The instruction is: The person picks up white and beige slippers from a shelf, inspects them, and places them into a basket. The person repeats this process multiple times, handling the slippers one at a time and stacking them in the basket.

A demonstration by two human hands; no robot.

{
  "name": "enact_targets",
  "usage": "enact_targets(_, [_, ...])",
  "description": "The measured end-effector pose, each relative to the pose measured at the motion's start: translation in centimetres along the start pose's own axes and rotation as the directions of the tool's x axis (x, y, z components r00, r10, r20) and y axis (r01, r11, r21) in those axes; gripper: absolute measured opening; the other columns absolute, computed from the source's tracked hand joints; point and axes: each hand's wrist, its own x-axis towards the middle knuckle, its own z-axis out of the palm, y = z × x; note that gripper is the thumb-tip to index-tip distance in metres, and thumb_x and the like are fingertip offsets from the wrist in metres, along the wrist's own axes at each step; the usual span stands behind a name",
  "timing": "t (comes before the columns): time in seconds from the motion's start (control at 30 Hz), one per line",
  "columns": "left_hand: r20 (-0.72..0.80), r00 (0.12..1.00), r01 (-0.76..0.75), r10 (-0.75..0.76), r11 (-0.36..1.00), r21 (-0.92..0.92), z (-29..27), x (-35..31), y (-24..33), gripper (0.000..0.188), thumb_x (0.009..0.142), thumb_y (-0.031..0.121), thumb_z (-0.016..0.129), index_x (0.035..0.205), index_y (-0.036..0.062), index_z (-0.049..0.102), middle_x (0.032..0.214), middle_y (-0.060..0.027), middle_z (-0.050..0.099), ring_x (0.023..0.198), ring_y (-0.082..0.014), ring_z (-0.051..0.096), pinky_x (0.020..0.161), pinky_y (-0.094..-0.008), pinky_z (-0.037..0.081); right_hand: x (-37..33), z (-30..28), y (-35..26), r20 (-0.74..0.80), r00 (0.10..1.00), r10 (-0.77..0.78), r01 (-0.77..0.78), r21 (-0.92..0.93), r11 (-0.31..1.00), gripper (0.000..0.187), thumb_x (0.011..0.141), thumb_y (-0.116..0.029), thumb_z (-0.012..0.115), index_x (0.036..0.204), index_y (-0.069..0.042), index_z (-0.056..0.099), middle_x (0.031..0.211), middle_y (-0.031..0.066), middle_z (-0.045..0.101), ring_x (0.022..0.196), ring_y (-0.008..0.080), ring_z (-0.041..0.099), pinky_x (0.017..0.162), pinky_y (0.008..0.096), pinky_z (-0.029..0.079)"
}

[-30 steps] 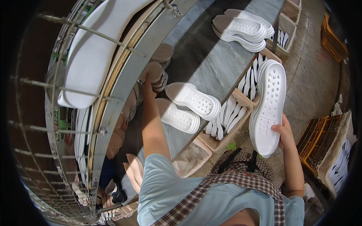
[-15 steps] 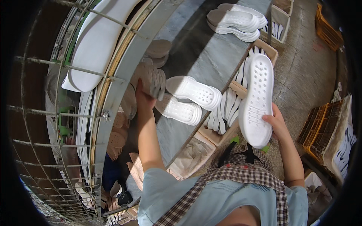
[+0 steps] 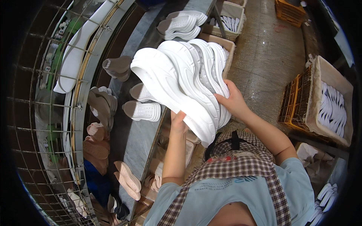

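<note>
Several white shoe soles (image 3: 181, 84), fanned side by side and tilted, are held up in front of me between both hands. My left hand (image 3: 179, 122) is closed on the near left sole, its thumb lying on the edge. At the right side of the bundle, my right hand (image 3: 233, 101) grips the soles with its thumb on top; its other fingers are partly hidden. Below and left of the bundle, small piles of white soles (image 3: 142, 110) lie on the grey bench (image 3: 141, 145). Another white pile (image 3: 183, 25) sits at the bench's far end.
Wire mesh (image 3: 45, 100) stands along the left. Pink soles (image 3: 128, 180) lie on the near bench, and shaded soles (image 3: 117, 67) rest by the mesh. Boxes of white pieces (image 3: 230, 22) line the bench's right side. A lined crate (image 3: 333, 109) stands at right, an orange crate (image 3: 290, 12) farther off.
My left hand has come from the shaded bench side with soles and now meets my right hand at the bundle. The single sole from my right hand is now among several. The view has shifted right.
</note>
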Motion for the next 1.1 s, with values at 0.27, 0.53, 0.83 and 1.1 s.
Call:
enact_targets(0.27, [-0.026,0.998,0.056,-0.058,0.994,-0.091,6.2,0.2,-0.4,0.065,0.091,0.039,0.047,0.137,-0.0033,0.028,0.129,-0.0181,0.047,0.116,-0.0303,0.05,0.098,-0.0403,0.041,-1.8,-4.5,-1.0,0.207,0.958,0.197,-0.286,0.681,0.674,0.058,0.082,-0.025,0.06,0.125,-0.002,0.029,0.115,0.0164,0.047,0.105,0.0238,0.053,0.092,0.0377,0.044])
enact_targets(0.53, [-0.069,0.933,0.293,-0.354,0.856,-0.425,9.1,0.3,-1.3,0.049,0.095,0.034,0.039,0.132,0.0015,0.042,0.124,-0.0147,0.054,0.112,-0.028,0.054,0.097,-0.0421,0.042,-3.4,-6.3,-1.9,0.43,0.834,0.346,-0.551,0.624,0.554,0.072,0.078,-0.047,0.053,0.136,-0.008,0.034,0.14,0.0161,0.035,0.127,0.0369,0.035,0.096,0.066,0.023])
enact_targets(0.83, [-0.02,0.889,0.399,-0.457,0.796,-0.456,8.7,0.1,-2.5,0.048,0.094,0.036,0.038,0.129,0.0036,0.046,0.127,-0.0132,0.053,0.115,-0.0295,0.052,0.097,-0.0452,0.041,-4.2,-7.3,-2.2,0.476,0.725,0.498,-0.677,0.625,0.388,0.073,0.079,-0.047,0.049,0.139,-0.01,0.032,0.144,0.0191,0.03,0.131,0.0428,0.025,0.097,0.0725,0.008])
enact_targets(1.1, [0.077,0.89,0.424,-0.449,0.753,-0.503,9.0,-0.2,-2.2,0.05,0.095,0.036,0.036,0.131,0.003,0.045,0.129,-0.0141,0.051,0.117,-0.0308,0.05,0.099,-0.0463,0.039,-4.2,-7.2,-2.3,0.477,0.707,0.522,-0.693,0.615,0.376,0.075,0.079,-0.048,0.047,0.14,-0.009,0.029,0.144,0.0204,0.028,0.133,0.0449,0.021,0.097,0.0734,0.003])
